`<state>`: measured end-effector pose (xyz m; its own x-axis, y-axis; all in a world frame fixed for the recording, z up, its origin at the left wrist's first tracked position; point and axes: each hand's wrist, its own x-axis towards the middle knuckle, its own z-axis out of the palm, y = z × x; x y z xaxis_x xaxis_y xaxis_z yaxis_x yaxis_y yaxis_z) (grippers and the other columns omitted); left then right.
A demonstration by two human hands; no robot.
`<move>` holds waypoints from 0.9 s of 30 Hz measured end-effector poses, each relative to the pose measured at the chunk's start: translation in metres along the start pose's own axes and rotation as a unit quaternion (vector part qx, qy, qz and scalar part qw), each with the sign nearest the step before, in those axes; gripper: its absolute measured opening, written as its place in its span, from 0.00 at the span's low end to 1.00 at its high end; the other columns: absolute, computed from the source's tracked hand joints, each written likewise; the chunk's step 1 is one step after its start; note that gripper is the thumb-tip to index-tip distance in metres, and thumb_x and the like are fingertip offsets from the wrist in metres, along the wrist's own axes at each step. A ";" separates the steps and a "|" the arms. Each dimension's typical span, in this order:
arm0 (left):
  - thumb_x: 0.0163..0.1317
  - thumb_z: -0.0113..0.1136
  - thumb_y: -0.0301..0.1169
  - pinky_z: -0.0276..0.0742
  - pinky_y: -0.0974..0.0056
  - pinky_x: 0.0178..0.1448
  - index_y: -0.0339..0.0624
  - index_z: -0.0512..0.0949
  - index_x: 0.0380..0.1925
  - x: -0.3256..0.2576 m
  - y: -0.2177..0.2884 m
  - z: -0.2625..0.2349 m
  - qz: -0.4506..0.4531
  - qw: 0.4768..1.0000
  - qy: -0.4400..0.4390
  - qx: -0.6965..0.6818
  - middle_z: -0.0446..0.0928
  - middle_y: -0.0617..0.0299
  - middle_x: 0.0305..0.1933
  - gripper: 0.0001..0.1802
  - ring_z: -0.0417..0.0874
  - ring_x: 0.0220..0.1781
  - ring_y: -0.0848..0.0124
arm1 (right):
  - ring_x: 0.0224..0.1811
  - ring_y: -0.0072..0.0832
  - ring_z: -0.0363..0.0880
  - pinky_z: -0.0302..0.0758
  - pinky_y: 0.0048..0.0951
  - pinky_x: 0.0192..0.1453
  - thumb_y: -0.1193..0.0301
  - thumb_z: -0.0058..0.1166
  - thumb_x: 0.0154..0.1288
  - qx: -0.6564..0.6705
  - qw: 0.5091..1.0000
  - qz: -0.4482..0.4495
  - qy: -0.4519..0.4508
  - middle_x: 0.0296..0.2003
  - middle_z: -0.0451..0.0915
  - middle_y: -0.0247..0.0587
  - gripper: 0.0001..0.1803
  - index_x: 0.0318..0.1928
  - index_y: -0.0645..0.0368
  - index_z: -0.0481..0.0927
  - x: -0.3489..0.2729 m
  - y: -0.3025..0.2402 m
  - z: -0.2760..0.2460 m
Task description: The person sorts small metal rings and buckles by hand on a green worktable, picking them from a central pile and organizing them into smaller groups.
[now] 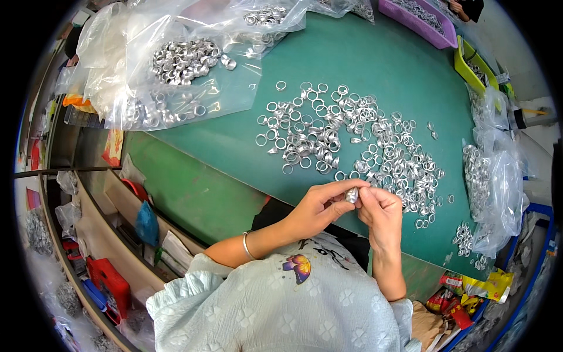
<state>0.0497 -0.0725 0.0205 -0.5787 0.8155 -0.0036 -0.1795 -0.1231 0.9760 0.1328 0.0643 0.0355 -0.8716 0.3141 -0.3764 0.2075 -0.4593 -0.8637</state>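
Note:
Between the fingertips of both hands, a silver metal ring (351,195) is held over the near edge of the green table (229,132). My left hand (319,205) pinches it from the left with thumb and forefinger. From the right, the closed fingertips of my right hand (380,210) meet it; part of the ring is hidden by the fingers. Just beyond my hands lies a loose spread of silver rings (404,158), some flat, some standing or overlapping. A second cluster of rings (305,138) joins it on the left.
A clear plastic bag (234,97) with a heap of rings covers the far left. A purple basket (419,23) and a yellow-green basket (474,64) stand far right. Another plastic bag (501,176) of rings lies along the right edge. Shelving (135,217) with a red container (109,284) is at left.

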 end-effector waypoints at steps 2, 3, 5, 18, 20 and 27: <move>0.64 0.42 0.26 0.56 0.76 0.23 0.38 0.66 0.57 -0.001 0.001 -0.001 -0.021 0.999 -0.004 -0.023 0.64 0.71 0.20 0.21 0.61 0.20 0.83 | 0.15 0.08 0.53 0.46 0.15 0.17 0.72 0.55 0.61 0.010 1.000 0.015 0.014 0.18 0.70 0.24 0.08 0.35 0.67 0.80 0.000 -0.003 0.005; 0.65 0.42 0.27 0.56 0.77 0.23 0.38 0.65 0.57 -0.001 0.000 -0.002 -0.031 0.999 -0.009 -0.043 0.64 0.71 0.21 0.20 0.60 0.20 0.83 | 0.15 0.08 0.53 0.46 0.15 0.17 0.73 0.55 0.60 0.015 0.999 0.023 0.021 0.18 0.69 0.24 0.08 0.35 0.67 0.80 0.000 -0.004 0.007; 0.66 0.42 0.30 0.55 0.77 0.23 0.38 0.65 0.58 -0.002 -0.002 -0.002 -0.033 0.997 -0.018 -0.073 0.65 0.70 0.22 0.20 0.60 0.21 0.83 | 0.15 0.07 0.53 0.46 0.15 0.17 0.74 0.55 0.60 -0.001 1.000 0.017 0.016 0.18 0.70 0.24 0.08 0.35 0.67 0.80 -0.001 -0.003 0.006; 0.62 0.47 0.29 0.72 0.62 0.34 0.37 0.61 0.58 -0.013 -0.019 0.015 0.060 0.964 -0.001 0.257 0.70 0.55 0.38 0.23 0.75 0.32 0.62 | 0.17 0.11 0.61 0.54 0.16 0.20 0.71 0.49 0.65 0.167 0.985 0.051 -0.009 0.19 0.69 0.26 0.06 0.33 0.62 0.74 -0.013 0.030 0.001; 0.60 0.50 0.28 0.74 0.59 0.35 0.38 0.62 0.58 -0.014 -0.020 0.015 0.052 0.944 -0.026 0.325 0.70 0.53 0.40 0.25 0.77 0.34 0.57 | 0.17 0.12 0.62 0.55 0.15 0.20 0.71 0.48 0.65 0.165 0.984 0.052 0.041 0.20 0.68 0.26 0.06 0.33 0.60 0.72 -0.017 0.034 0.006; 0.56 0.58 0.33 0.75 0.61 0.32 0.41 0.66 0.54 -0.015 -0.024 0.018 0.116 0.925 -0.035 0.359 0.72 0.55 0.43 0.25 0.78 0.32 0.60 | 0.26 0.18 0.69 0.63 0.17 0.22 0.68 0.42 0.66 0.198 0.976 0.046 0.078 0.31 0.71 0.34 0.08 0.38 0.60 0.70 -0.021 0.037 0.007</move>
<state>0.0769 -0.0712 0.0007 -0.4776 0.8520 0.2145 0.5333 0.0871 0.8414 0.1554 0.0350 0.0139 -0.7727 0.3647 -0.5196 0.0666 -0.7675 -0.6376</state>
